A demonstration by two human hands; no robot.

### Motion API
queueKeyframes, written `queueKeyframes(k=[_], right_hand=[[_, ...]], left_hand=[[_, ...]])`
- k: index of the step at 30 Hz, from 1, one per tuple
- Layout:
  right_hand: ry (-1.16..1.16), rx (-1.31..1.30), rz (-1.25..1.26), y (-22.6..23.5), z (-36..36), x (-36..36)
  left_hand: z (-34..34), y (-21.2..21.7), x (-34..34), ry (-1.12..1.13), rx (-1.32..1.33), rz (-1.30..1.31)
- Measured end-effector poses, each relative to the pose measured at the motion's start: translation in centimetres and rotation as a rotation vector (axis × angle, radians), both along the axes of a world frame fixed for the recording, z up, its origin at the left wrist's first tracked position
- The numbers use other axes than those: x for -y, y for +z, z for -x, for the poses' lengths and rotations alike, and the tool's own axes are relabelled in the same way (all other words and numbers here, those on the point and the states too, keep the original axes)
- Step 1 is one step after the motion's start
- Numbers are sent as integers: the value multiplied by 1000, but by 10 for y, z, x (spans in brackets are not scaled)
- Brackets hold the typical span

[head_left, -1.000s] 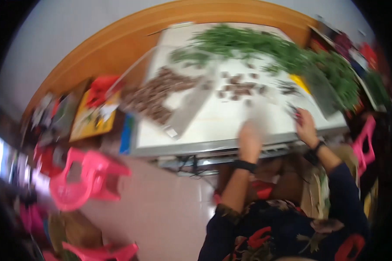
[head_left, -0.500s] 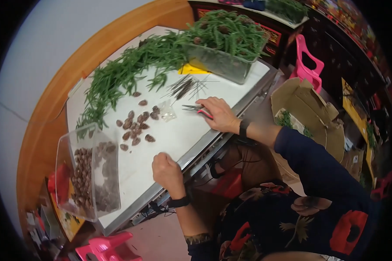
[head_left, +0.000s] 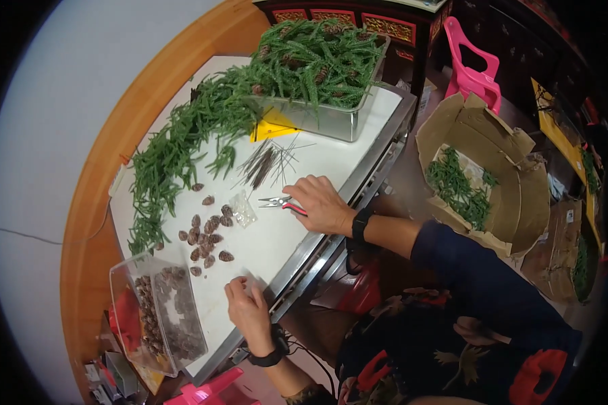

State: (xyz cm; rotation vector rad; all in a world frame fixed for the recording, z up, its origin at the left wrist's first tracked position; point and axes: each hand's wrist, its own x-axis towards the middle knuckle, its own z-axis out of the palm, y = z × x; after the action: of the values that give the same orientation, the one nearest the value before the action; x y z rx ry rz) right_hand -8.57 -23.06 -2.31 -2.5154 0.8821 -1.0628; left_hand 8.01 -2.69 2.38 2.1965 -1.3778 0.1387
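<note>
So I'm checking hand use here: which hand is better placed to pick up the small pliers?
The right hand: its fingers already rest on the red handles of the pliers. The left hand lies at the table's near edge, closer to the loose pine cones.

Small red-handled pliers [head_left: 282,202] lie flat on the white table [head_left: 331,152] — handles under the right hand [head_left: 321,204].

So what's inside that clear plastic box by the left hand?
The clear plastic box holds a heap of small brown pine cones, like the loose ones on the white table. Anything under the heap is covered.
</note>
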Motion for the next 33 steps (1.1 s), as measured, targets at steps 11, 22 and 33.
queueKeyframes(k=[11, 22, 33], right_hand=[[-39, 30, -52, 1, 1, 2], [-52, 20, -34, 2, -3, 1], [-46, 23, -68, 0, 4, 0]], left_hand=[[-44, 105, 148, -222, 130, -377], [-98, 1, 286, -207, 322, -43], [-40, 49, 226, -253, 309, 206]])
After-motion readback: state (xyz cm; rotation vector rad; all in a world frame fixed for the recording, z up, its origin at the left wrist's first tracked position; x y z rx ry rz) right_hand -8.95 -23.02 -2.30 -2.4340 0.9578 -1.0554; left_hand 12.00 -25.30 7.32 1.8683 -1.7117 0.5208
